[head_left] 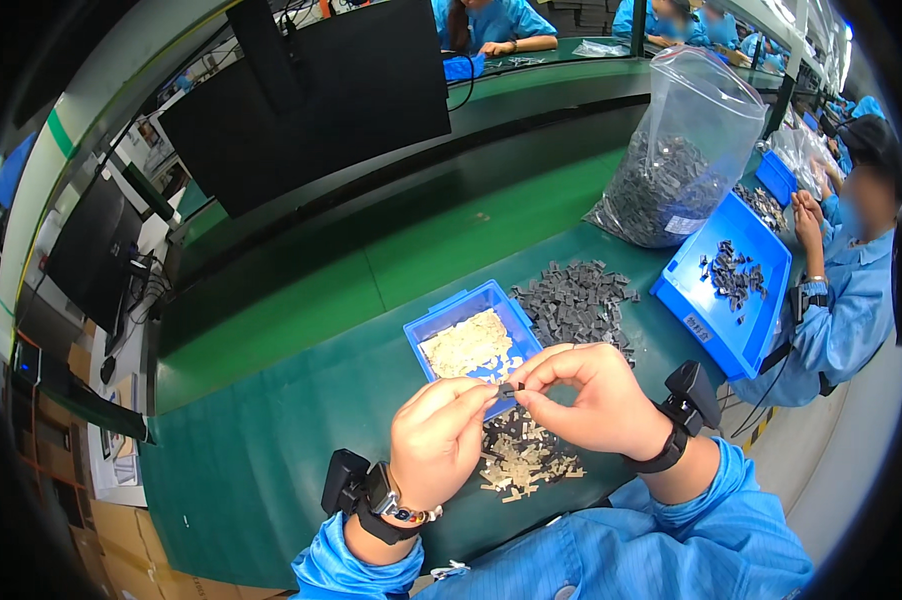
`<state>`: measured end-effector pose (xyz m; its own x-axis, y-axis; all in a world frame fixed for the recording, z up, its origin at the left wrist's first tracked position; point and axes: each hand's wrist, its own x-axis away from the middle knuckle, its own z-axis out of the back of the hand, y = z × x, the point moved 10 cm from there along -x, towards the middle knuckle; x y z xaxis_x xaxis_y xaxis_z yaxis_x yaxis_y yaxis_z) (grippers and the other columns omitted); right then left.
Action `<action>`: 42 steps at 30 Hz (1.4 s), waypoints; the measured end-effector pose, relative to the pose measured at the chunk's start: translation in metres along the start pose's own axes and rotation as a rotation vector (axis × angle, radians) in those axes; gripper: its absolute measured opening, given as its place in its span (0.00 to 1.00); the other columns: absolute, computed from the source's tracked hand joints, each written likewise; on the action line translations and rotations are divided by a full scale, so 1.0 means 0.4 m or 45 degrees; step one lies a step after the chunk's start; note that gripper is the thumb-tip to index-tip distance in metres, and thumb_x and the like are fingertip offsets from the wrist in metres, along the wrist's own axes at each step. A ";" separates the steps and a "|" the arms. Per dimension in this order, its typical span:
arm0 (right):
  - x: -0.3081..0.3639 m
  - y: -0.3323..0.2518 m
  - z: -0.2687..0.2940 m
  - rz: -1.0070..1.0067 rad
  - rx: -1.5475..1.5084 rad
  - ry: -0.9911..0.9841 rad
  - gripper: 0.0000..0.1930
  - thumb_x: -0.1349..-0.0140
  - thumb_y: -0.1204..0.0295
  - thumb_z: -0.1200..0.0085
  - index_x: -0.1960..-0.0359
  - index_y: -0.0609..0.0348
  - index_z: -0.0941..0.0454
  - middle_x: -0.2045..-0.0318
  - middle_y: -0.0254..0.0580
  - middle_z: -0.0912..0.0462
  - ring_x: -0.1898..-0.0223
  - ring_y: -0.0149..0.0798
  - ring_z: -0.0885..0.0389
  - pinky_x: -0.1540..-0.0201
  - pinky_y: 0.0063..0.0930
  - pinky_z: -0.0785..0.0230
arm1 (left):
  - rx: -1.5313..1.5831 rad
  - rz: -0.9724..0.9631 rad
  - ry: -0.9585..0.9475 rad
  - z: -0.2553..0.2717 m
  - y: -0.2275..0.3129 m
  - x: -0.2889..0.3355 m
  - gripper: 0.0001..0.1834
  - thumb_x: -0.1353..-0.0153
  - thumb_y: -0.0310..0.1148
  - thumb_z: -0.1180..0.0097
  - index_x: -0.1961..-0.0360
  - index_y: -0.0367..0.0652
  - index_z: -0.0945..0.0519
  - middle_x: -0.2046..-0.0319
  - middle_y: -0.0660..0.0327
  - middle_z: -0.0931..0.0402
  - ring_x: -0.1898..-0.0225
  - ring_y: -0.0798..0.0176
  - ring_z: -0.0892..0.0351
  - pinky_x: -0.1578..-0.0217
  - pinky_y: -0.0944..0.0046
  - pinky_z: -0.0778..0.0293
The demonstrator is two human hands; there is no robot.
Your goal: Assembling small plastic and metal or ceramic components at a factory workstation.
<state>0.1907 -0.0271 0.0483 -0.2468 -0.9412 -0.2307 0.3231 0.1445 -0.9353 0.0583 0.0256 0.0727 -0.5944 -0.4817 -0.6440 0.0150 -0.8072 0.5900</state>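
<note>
My left hand pinches a small dark grey plastic piece between thumb and fingertips. From the other side, the thumb and forefinger of my right hand close on the same piece; whether they hold a second tiny part I cannot make out. Just beyond my fingers stands a small blue bin with pale gold flat bits in it. Under my hands lies a loose heap of gold and black bits. Past my right hand spreads a pile of dark grey pieces like the held one.
A larger blue tray with dark pieces is tilted at the right. Behind it stands a clear plastic bag full of dark pieces. A black monitor hangs over the green table. A co-worker sits at the right.
</note>
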 end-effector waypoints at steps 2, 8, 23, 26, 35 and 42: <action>0.000 -0.001 0.000 0.027 0.043 -0.013 0.02 0.46 0.79 0.38 0.73 0.64 0.17 0.66 0.44 0.14 0.62 0.35 0.14 0.56 0.27 0.23 | -0.002 -0.003 -0.012 -0.002 0.001 -0.001 0.08 0.48 0.14 0.39 0.66 0.34 0.17 0.70 0.53 0.18 0.69 0.58 0.16 0.68 0.66 0.22; 0.001 0.008 0.000 0.011 -0.024 -0.020 0.04 0.46 0.77 0.39 0.71 0.66 0.17 0.72 0.44 0.14 0.68 0.33 0.15 0.62 0.26 0.23 | -0.016 -0.020 -0.032 -0.003 0.008 -0.003 0.08 0.48 0.14 0.38 0.66 0.34 0.17 0.70 0.53 0.18 0.69 0.57 0.17 0.68 0.66 0.22; 0.001 0.012 -0.007 -0.129 -0.052 -0.119 0.02 0.45 0.81 0.38 0.70 0.68 0.17 0.65 0.45 0.14 0.62 0.32 0.16 0.55 0.25 0.23 | -0.008 -0.036 -0.009 0.004 0.021 -0.003 0.08 0.49 0.14 0.37 0.68 0.34 0.17 0.71 0.53 0.18 0.69 0.57 0.16 0.68 0.66 0.21; 0.004 0.025 -0.005 -0.170 -0.124 -0.142 0.02 0.44 0.82 0.39 0.69 0.69 0.17 0.63 0.46 0.15 0.60 0.31 0.17 0.53 0.25 0.24 | 0.008 -0.027 -0.010 -0.001 0.022 -0.005 0.07 0.49 0.15 0.37 0.68 0.34 0.17 0.71 0.53 0.18 0.69 0.57 0.16 0.68 0.66 0.21; 0.004 0.040 -0.023 -0.205 -0.313 -0.193 0.04 0.42 0.83 0.39 0.67 0.71 0.17 0.61 0.48 0.15 0.56 0.34 0.17 0.50 0.28 0.24 | 0.002 0.009 0.005 0.014 0.029 -0.004 0.08 0.52 0.16 0.36 0.69 0.35 0.16 0.72 0.53 0.18 0.70 0.55 0.17 0.68 0.63 0.22; 0.002 0.077 -0.044 -0.233 -0.515 -0.257 0.08 0.38 0.74 0.38 0.70 0.69 0.16 0.69 0.39 0.15 0.66 0.23 0.20 0.62 0.19 0.25 | 0.044 0.029 0.041 0.015 0.017 0.010 0.08 0.53 0.16 0.36 0.70 0.36 0.16 0.73 0.54 0.18 0.72 0.56 0.17 0.69 0.63 0.22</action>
<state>0.1843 -0.0182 0.0144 -0.0717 -0.9969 -0.0334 -0.1001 0.0405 -0.9942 0.0511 0.0203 0.0769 -0.5678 -0.5110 -0.6454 -0.0001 -0.7840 0.6208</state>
